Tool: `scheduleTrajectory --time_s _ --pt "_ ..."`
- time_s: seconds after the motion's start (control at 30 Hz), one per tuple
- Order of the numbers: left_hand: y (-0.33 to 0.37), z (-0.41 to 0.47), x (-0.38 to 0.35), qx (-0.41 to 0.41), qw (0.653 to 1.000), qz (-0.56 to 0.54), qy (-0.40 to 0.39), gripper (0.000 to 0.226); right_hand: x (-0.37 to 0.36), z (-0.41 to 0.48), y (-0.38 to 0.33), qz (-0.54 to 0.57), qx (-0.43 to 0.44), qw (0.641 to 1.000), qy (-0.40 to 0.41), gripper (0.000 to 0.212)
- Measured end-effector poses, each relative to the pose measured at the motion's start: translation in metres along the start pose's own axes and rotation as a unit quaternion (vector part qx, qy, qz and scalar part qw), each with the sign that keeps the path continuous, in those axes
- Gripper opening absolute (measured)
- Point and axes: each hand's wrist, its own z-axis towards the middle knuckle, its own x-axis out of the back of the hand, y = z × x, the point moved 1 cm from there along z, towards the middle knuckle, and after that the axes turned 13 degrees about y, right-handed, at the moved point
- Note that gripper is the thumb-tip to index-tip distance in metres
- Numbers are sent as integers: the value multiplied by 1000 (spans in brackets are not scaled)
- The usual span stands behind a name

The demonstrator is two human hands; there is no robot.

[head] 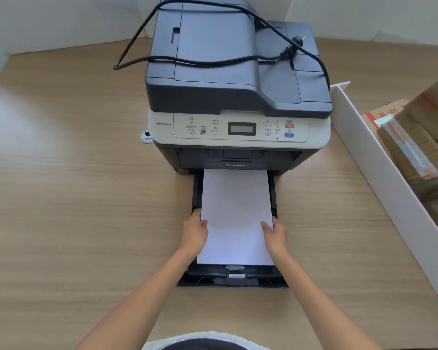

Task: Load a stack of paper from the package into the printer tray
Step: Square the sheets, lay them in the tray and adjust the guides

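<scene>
A grey and white printer (pixel 238 102) stands on the wooden desk. Its black paper tray (pixel 234 277) is pulled out toward me. A white stack of paper (pixel 235 210) lies in the tray, its far end under the printer body. My left hand (pixel 194 236) grips the stack's left edge, thumb on top. My right hand (pixel 274 237) grips the right edge the same way. The paper package is not recognisable in view.
A black power cord with its plug (pixel 295 44) lies loose over the printer lid. A white divider panel (pixel 390 188) runs along the right, with taped cardboard boxes (pixel 420 147) behind it. A round cable grommet (pixel 146 136) sits in the wooden desk (pixel 74 198) left of the printer.
</scene>
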Motion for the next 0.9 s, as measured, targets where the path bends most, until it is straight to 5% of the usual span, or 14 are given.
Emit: scheduleTrajectory --time_s 0.27,0.57,0.9 --pt "3 4 -4 -35 997 63 -1 27 -4 5 1 -31 4 999 -12 43" --pt "7 -8 -6 -84 986 143 -31 74 -10 -6 5 -93 89 992 8 56" --pt "-20 -32 -20 -276 896 348 -9 83 4 -17 9 -213 223 949 57 51"
